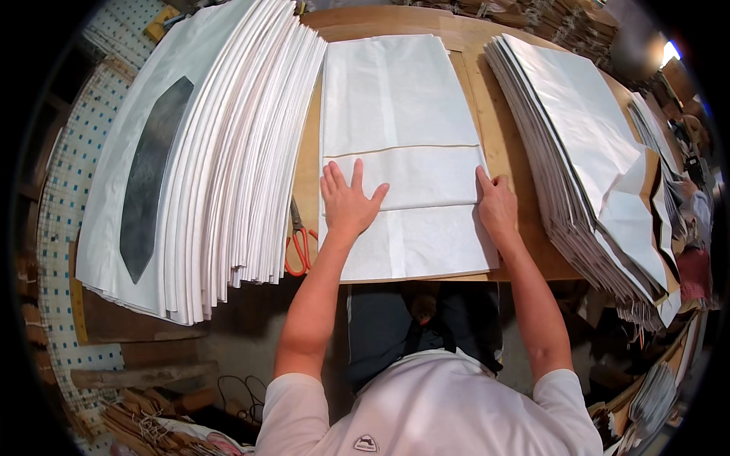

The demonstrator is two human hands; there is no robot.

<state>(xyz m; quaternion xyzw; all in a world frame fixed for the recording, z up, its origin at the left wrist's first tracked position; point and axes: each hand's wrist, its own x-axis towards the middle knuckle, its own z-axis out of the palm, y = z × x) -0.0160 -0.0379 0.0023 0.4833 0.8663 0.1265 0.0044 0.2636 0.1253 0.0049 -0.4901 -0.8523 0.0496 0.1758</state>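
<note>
The wooden tabletop (502, 144) carries everything here. In its middle lies a flat white paper bag (395, 99), folded across, its near edge at the near rim of the tabletop. At 9 o'clock from it rests a tall stack of white sheets (228, 152), fanned out so that the edges show; a dark long patch is on the top sheet. Between this stack and the bag lie scissors with orange handles (299, 247), partly hidden under the stack. At 3 o'clock sits another stack of white folded bags (578, 137), also fanned and leaning outward.
</note>
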